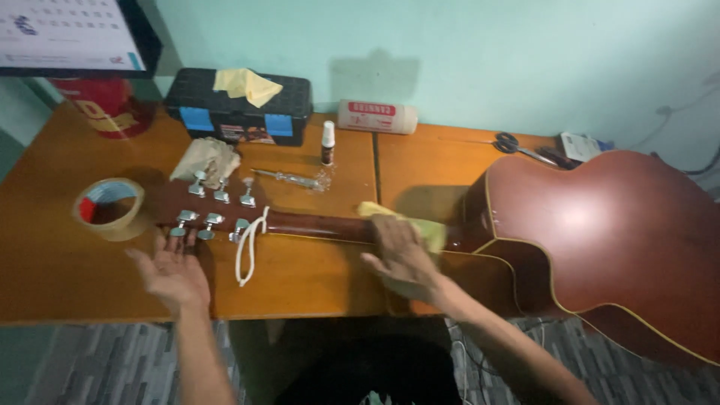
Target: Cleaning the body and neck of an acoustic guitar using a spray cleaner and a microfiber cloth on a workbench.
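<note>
While the right hand [401,255] presses a yellow cloth [420,225] flat-fingered onto the neck of the reddish-brown guitar [600,232] lying face down across the orange wooden table [67,277], the left hand [172,274] rests with fingers spread by the headstock. At the far edge, against the pale green wall, sit a black toolbox [240,109] with blue latches, a white cylinder [376,117] with a red label, and a red tin [109,109]; a tape roll [109,208] lies at left.

A pale green wall [450,45] backs the orange-brown wooden table [45,277], with grey patterned floor [97,367] below.
</note>
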